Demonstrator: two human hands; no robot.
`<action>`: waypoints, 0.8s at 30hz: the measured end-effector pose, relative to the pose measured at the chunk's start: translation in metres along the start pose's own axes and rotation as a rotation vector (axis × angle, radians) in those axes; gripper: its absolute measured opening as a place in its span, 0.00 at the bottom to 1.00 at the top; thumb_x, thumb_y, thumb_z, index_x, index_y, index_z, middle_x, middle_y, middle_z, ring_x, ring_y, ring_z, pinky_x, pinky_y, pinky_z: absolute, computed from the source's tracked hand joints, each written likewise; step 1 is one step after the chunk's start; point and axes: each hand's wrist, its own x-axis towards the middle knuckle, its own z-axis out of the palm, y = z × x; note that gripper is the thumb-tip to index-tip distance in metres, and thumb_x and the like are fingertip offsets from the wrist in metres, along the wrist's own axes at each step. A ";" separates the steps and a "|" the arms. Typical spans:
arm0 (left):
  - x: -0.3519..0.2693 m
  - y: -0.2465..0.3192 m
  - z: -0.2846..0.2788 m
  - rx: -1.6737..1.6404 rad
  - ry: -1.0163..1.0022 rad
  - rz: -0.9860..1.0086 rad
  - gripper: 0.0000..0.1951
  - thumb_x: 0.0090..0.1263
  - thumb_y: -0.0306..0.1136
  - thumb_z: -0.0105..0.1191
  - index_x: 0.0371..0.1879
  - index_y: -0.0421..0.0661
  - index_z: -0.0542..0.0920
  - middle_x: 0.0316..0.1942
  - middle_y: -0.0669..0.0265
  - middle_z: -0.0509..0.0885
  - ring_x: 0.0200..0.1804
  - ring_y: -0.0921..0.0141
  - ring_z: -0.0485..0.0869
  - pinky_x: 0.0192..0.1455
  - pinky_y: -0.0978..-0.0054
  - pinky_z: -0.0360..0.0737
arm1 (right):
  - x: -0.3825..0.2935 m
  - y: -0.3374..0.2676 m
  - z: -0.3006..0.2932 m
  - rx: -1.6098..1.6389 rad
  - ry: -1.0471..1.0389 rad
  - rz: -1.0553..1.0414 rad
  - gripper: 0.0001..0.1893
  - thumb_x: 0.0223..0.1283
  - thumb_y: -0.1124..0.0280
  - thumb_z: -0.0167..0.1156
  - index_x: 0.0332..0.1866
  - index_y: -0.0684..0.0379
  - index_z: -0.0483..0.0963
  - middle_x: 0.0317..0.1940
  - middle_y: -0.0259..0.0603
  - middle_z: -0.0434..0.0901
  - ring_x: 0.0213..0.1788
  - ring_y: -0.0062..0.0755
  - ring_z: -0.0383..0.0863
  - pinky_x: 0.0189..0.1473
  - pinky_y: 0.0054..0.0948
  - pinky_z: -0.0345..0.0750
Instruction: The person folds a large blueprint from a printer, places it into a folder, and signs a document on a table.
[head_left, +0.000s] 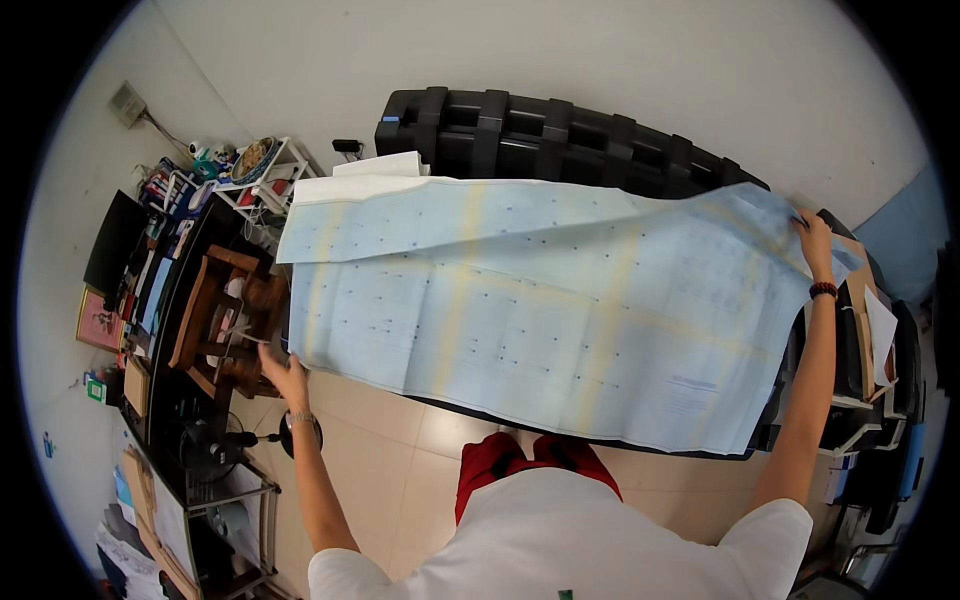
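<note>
A large light blue patterned sheet (517, 300) with yellowish bands and dark blue marks lies spread over a dark table, its near edge hanging at the table's black rim (675, 451). A long fold runs across its upper part. My right hand (814, 238) grips the raised, bunched far right corner of the sheet. My left hand (285, 375) is beside the sheet's near left corner, its fingers apart; whether it touches the corner is unclear. White sheets (367, 187) show under the blue sheet's far left edge.
A long black ribbed case (525, 131) stands along the wall behind the table. To the left are a wooden chair (199, 307), a black fan (202, 450) and a cluttered desk. Boards and papers (879, 322) are stacked at the right. Tiled floor (360, 450) shows below.
</note>
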 end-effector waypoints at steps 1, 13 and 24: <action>0.018 -0.001 0.005 -0.155 -0.133 0.063 0.32 0.68 0.29 0.56 0.71 0.39 0.61 0.66 0.50 0.68 0.65 0.58 0.70 0.66 0.64 0.68 | -0.001 -0.004 0.005 0.034 -0.004 -0.003 0.10 0.58 0.74 0.59 0.44 0.65 0.79 0.37 0.53 0.83 0.40 0.53 0.82 0.43 0.38 0.76; 0.131 0.083 0.153 -1.012 -0.377 -0.936 0.24 0.68 0.54 0.58 0.38 0.40 0.79 0.28 0.62 0.81 0.24 0.70 0.78 0.25 0.75 0.75 | -0.045 0.018 0.002 0.220 -0.041 0.079 0.12 0.60 0.76 0.58 0.48 0.64 0.80 0.43 0.47 0.85 0.47 0.39 0.84 0.51 0.32 0.76; 0.253 0.129 0.069 -0.637 -0.072 -0.375 0.16 0.62 0.37 0.66 0.16 0.47 0.75 0.16 0.71 0.75 0.17 0.79 0.71 0.18 0.80 0.63 | -0.149 -0.005 -0.026 0.302 -0.175 0.120 0.22 0.54 0.88 0.53 0.52 0.58 0.81 0.46 0.46 0.85 0.51 0.33 0.84 0.56 0.25 0.75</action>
